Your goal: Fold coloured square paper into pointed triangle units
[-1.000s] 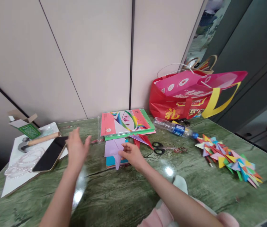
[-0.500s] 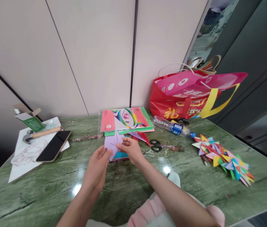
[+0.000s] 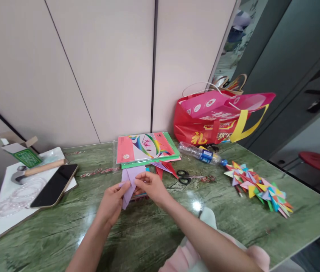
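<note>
A piece of folded purple paper (image 3: 128, 187) is pinched between my two hands, above the front of the paper stack. My left hand (image 3: 115, 202) grips its left edge with thumb and fingers. On its right side, my right hand (image 3: 151, 186) holds it with thumb and fingertips. Beneath and behind it lie more coloured sheets, partly hidden by the hands. A packet of coloured paper (image 3: 145, 146) with a pink cover rests just beyond. Right of the hands are folded red and purple paper pieces (image 3: 168, 168) and black-handled scissors (image 3: 184, 177).
At left, a phone (image 3: 55, 186), a hammer (image 3: 42, 169), clear beads (image 3: 20, 198) and a small green box (image 3: 25, 155) lie on a white board. At right are a plastic bottle (image 3: 204, 154), a red gift bag (image 3: 202, 122) and several colourful folded-paper pieces (image 3: 258, 187).
The purple paper has turned and tilted in my hands, and its upper point no longer stands up. Both hands have come a little nearer. The view has shifted slightly to the right.
</note>
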The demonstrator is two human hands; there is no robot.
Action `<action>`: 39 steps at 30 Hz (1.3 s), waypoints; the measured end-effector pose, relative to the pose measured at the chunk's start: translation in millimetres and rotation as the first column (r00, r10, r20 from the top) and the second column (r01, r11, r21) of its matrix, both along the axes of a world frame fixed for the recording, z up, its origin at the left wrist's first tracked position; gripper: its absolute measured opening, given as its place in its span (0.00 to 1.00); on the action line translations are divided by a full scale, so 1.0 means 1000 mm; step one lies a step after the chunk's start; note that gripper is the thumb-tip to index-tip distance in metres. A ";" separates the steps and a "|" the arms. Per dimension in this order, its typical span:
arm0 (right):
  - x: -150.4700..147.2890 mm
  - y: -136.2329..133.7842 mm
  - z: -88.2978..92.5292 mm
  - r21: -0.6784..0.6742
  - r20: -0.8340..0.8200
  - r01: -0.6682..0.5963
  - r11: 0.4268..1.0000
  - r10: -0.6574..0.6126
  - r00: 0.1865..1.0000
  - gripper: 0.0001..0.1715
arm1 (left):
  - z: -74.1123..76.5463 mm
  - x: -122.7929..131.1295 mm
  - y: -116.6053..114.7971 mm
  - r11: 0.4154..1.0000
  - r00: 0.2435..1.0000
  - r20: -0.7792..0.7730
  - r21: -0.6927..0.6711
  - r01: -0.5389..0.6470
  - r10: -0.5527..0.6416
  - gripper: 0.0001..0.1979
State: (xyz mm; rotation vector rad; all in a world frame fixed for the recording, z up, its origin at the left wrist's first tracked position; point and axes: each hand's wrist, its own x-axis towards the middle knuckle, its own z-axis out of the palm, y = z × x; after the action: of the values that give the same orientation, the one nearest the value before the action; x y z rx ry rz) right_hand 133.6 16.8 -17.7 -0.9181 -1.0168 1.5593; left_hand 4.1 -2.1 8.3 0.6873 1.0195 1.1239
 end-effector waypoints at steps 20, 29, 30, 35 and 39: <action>0.010 -0.017 0.014 0.161 0.145 0.036 0.986 -0.060 0.988 0.08 | 0.003 0.000 -0.015 0.995 0.994 -0.075 0.046 0.085 -0.082 0.14; 0.010 -0.013 0.006 0.177 0.202 0.029 0.984 -0.065 0.977 0.10 | -0.004 -0.006 -0.014 0.996 0.969 -0.238 0.048 0.075 -0.061 0.13; 0.010 -0.012 0.006 0.176 0.185 0.039 0.984 -0.072 0.980 0.10 | -0.003 -0.005 -0.014 0.996 0.968 -0.243 0.038 0.079 -0.068 0.14; 0.012 -0.008 0.005 0.164 0.131 0.123 0.979 -0.146 0.981 0.09 | 0.001 -0.002 -0.014 0.993 0.964 -0.237 -0.013 0.117 -0.117 0.13; 0.012 -0.007 0.007 0.127 0.117 0.126 0.984 -0.141 0.983 0.08 | 0.003 0.000 -0.015 0.995 0.971 -0.217 -0.007 0.102 -0.101 0.14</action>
State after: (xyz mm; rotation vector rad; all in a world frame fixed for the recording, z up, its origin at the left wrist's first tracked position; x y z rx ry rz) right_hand 145.8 9.3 -10.4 -0.9909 -1.1013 1.3284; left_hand 4.2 -17.1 11.0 0.8707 1.1526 0.9767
